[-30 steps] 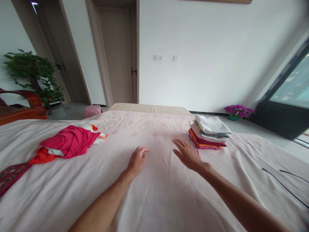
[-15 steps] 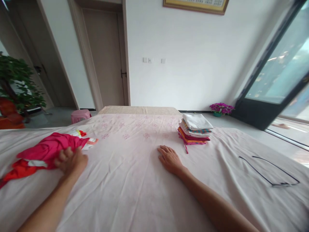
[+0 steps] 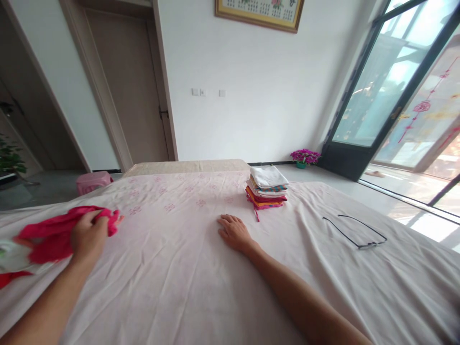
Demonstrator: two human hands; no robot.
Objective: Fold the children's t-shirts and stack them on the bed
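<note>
I see the left hand [image 3: 89, 234] pinching a crumpled, bright pink cloth [image 3: 50, 229] at the left of the flowery, pale pink sheet [image 3: 172, 254] — best lift it slowly. The right hand [image 3: 234, 233] lies flat, empty.

Dark-framed glasses [image 3: 372, 245] laid towards right edge of pink patterned sheet [image 3: 201, 268], temples unfolded. Beige cover [image 3: 187, 166] seen along far edge. Pink stool [image 3: 94, 183] partly hidden by far-left edge; leafy plant [image 3: 10, 155] cut off by frame, further left. Magenta flowers [image 3: 305, 156] placed on floor past far-right corner. Framed picture [image 3: 268, 17] and wall plates [image 3: 195, 92] mounted on white wall [image 3: 244, 67].
</note>
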